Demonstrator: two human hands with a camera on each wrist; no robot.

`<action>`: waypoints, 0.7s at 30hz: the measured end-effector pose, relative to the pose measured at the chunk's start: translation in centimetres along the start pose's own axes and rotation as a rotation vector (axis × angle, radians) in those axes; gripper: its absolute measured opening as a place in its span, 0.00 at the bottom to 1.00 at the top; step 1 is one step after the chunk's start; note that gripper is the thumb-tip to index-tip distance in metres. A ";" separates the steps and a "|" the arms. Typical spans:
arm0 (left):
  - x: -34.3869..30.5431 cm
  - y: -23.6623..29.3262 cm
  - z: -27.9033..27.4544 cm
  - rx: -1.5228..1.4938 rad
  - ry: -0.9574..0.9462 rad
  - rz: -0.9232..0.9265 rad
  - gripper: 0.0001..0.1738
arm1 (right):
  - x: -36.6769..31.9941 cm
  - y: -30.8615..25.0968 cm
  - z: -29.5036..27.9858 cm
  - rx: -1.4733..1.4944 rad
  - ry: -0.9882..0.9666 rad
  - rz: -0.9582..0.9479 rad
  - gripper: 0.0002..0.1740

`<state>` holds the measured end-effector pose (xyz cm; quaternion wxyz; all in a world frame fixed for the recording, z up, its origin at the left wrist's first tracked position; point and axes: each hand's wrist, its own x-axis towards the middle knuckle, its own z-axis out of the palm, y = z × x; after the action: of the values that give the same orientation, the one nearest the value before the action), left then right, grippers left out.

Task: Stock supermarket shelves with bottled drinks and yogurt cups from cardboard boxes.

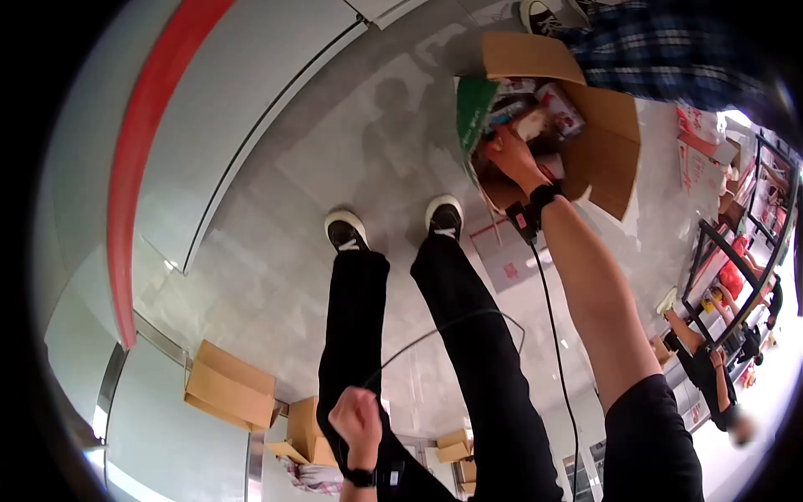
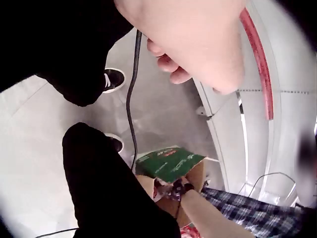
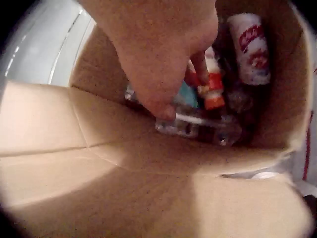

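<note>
1. My right hand (image 1: 512,155) is inside the cardboard box (image 1: 615,142), thumb and fingers spread beside a clear package (image 3: 178,128) and an orange-and-white bottle (image 3: 214,91).
2. A red-and-white can (image 3: 251,47) is near the bottle.
3. My left hand (image 1: 358,418), fingers curled, is near my trousers (image 1: 355,309); I cannot tell whether it grips the cable (image 2: 130,104).
4. The box is beyond my shoes (image 1: 444,216), near a person in plaid (image 1: 669,50).

The box (image 1: 615,146) is matt cardboard — the floor (image 1: 280,238) smooth, glossy.
</note>
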<state>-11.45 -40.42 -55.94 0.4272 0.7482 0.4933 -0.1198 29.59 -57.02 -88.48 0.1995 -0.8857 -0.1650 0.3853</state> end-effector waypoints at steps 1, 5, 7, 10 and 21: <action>0.5 0.5 -0.6 -0.037 0.061 -0.025 0.18 | 3.4 2.4 2.4 0.003 0.006 -0.005 0.32; 0.4 -0.6 -3.1 -0.009 -0.016 -0.037 0.21 | 7.1 7.3 7.6 -0.383 0.147 -0.553 0.38; 0.7 -1.1 -3.4 -0.019 0.020 -0.014 0.21 | 5.6 3.0 4.8 -0.472 -0.082 -0.330 0.34; 0.9 -1.5 -3.7 -0.070 0.015 -0.012 0.20 | 5.4 4.5 5.8 -0.469 0.140 -0.383 0.31; 0.5 -2.6 -4.3 -0.082 -0.011 0.025 0.25 | 2.6 -1.1 4.7 -0.409 0.214 -0.329 0.28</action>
<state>-14.40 -36.52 -54.98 0.4616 0.7355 0.4861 -0.0984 27.57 -53.80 -92.50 0.0930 -0.9045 -0.3588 0.2110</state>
